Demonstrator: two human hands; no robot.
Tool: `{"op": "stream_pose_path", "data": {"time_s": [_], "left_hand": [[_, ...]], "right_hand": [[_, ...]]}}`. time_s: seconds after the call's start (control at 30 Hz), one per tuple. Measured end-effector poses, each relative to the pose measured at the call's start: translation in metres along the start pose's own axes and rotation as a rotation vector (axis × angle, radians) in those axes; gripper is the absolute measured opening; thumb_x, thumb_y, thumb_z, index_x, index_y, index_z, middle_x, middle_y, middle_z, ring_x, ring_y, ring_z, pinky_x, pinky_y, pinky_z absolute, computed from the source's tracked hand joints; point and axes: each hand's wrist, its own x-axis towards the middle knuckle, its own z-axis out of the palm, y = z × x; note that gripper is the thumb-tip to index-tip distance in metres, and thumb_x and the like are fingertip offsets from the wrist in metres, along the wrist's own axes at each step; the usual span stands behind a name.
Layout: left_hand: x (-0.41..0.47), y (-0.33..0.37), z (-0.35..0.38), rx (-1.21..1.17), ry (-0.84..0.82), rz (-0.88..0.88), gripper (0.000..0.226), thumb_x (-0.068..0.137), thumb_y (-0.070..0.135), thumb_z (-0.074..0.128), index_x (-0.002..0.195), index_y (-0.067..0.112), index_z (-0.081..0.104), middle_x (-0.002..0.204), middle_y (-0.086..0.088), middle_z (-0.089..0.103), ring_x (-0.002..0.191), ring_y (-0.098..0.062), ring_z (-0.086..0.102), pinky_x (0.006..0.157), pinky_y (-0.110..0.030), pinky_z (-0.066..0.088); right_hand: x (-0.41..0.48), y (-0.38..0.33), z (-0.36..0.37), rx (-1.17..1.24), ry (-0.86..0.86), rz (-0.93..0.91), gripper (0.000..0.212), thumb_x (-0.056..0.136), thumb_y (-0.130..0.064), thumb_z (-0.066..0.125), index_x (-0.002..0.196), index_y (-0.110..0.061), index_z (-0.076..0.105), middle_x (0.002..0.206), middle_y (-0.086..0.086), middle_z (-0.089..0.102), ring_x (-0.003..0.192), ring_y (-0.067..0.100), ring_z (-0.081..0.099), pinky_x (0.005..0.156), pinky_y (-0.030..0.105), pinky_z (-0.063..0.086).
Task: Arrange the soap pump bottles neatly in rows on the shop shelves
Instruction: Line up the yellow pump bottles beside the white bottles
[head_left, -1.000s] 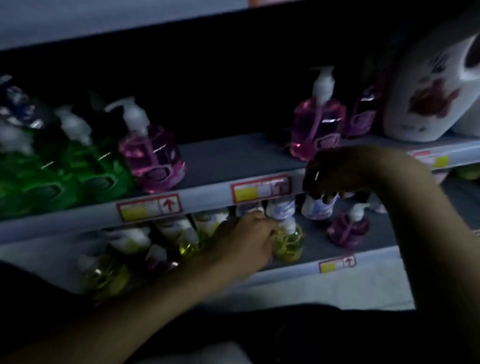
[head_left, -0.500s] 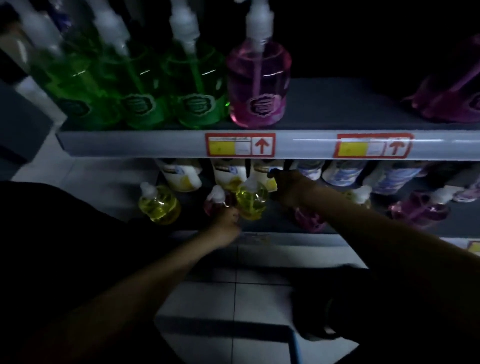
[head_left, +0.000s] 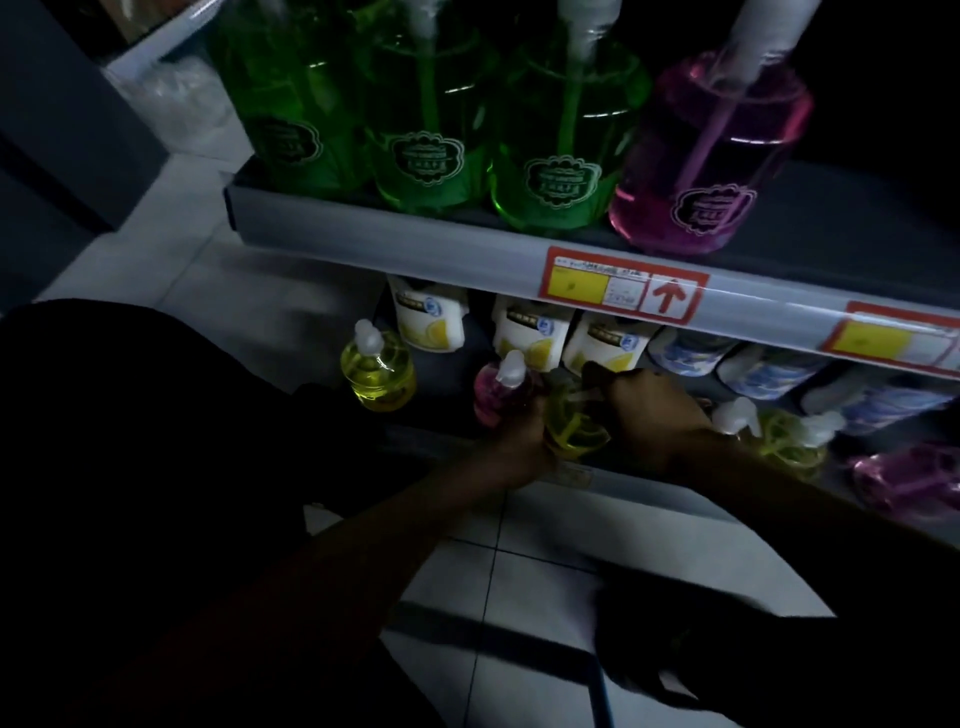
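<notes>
Yellow pump bottle (head_left: 574, 428) between left hand (head_left: 519, 439) and right hand (head_left: 655, 410), both clamped on it.

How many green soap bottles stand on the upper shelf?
3, in a row along the front of the upper shelf: left green bottle, middle green bottle, right green bottle beside the pink bottle. Others may be hidden behind.
</notes>
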Motion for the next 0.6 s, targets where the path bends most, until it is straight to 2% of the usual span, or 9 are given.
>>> {"op": "stream_pose_path", "data": {"time_s": [0.07,0.13,0.23,0.33,0.4,0.43,0.5,0.53,0.6], "left_hand": [[0.003,0.002,0.000,-0.018,-0.025,-0.020,0.073,0.086,-0.003,0.061,0.148,0.005,0.023,0.150,-0.016,0.032,0.139,-0.027,0.032,0.111,-0.029,0.027],[0.002,0.006,-0.002,-0.081,-0.111,0.037,0.074,0.081,-0.002,0.069,0.144,0.011,0.032,0.144,-0.008,0.043,0.132,-0.016,0.040,0.106,-0.022,0.033],[-0.009,0.016,-0.012,-0.209,-0.268,-0.016,0.066,0.072,0.000,0.078,0.128,0.016,0.049,0.126,-0.001,0.061,0.118,-0.014,0.056,0.106,-0.036,0.043],[-0.033,0.034,-0.021,-0.438,-0.581,-0.048,0.048,0.072,-0.012,0.069,0.109,0.016,0.059,0.107,0.004,0.071,0.100,-0.008,0.066,0.096,-0.028,0.050],[-0.051,0.048,-0.023,-0.597,-0.707,0.013,0.053,0.065,-0.006,0.077,0.112,0.015,0.063,0.110,0.003,0.071,0.106,-0.013,0.065,0.095,-0.030,0.050],[-0.058,0.055,-0.022,-0.647,-0.721,0.053,0.053,0.064,0.004,0.080,0.113,0.017,0.066,0.113,0.002,0.070,0.110,-0.015,0.063,0.096,-0.032,0.050],[-0.072,0.070,-0.024,-0.702,-0.671,0.114,0.053,0.061,0.017,0.085,0.112,0.020,0.070,0.115,0.000,0.069,0.111,-0.017,0.063,0.093,-0.033,0.051],[-0.079,0.077,-0.026,-0.716,-0.619,0.142,0.054,0.059,0.020,0.087,0.110,0.020,0.070,0.115,0.000,0.069,0.110,-0.018,0.063,0.092,-0.034,0.051],[-0.091,0.095,-0.030,-0.751,-0.496,0.187,0.058,0.054,0.024,0.091,0.108,0.019,0.071,0.113,-0.003,0.070,0.107,-0.019,0.065,0.089,-0.035,0.053]], "right_hand": [[-0.017,-0.002,-0.008,0.048,0.063,-0.029,0.040,0.093,-0.032,0.054,0.130,-0.021,0.043,0.113,0.014,0.065,0.099,0.034,0.063,0.072,0.034,0.046],[-0.033,-0.005,-0.023,0.125,0.181,-0.083,0.030,0.092,-0.030,0.057,0.118,-0.018,0.049,0.099,0.011,0.066,0.091,0.034,0.064,0.064,0.030,0.040],[-0.058,-0.011,-0.053,0.273,0.271,-0.133,0.019,0.088,-0.029,0.064,0.092,-0.012,0.058,0.074,-0.001,0.057,0.071,0.023,0.061,0.057,0.028,0.036],[-0.076,-0.021,-0.084,0.628,0.340,-0.068,0.020,0.085,-0.024,0.070,0.077,-0.008,0.061,0.069,0.005,0.063,0.063,0.016,0.060,0.058,0.027,0.043],[-0.084,-0.030,-0.103,0.889,0.335,-0.023,0.024,0.086,-0.020,0.069,0.075,0.000,0.062,0.063,0.011,0.062,0.050,0.013,0.056,0.051,0.021,0.042],[-0.087,-0.033,-0.112,1.000,0.322,-0.017,0.026,0.086,-0.019,0.069,0.077,0.004,0.061,0.059,0.015,0.057,0.042,0.011,0.049,0.046,0.018,0.037],[-0.093,-0.037,-0.132,1.142,0.313,-0.031,0.035,0.083,-0.026,0.069,0.081,0.008,0.062,0.057,0.023,0.049,0.041,0.013,0.038,0.043,0.021,0.027],[-0.096,-0.037,-0.144,1.168,0.299,-0.043,0.039,0.080,-0.031,0.068,0.086,0.006,0.064,0.056,0.018,0.049,0.041,0.013,0.036,0.042,0.022,0.026],[-0.102,-0.032,-0.175,1.116,0.237,-0.094,0.038,0.077,-0.035,0.065,0.101,-0.006,0.067,0.055,0.003,0.055,0.043,0.011,0.044,0.042,0.021,0.035]]}}
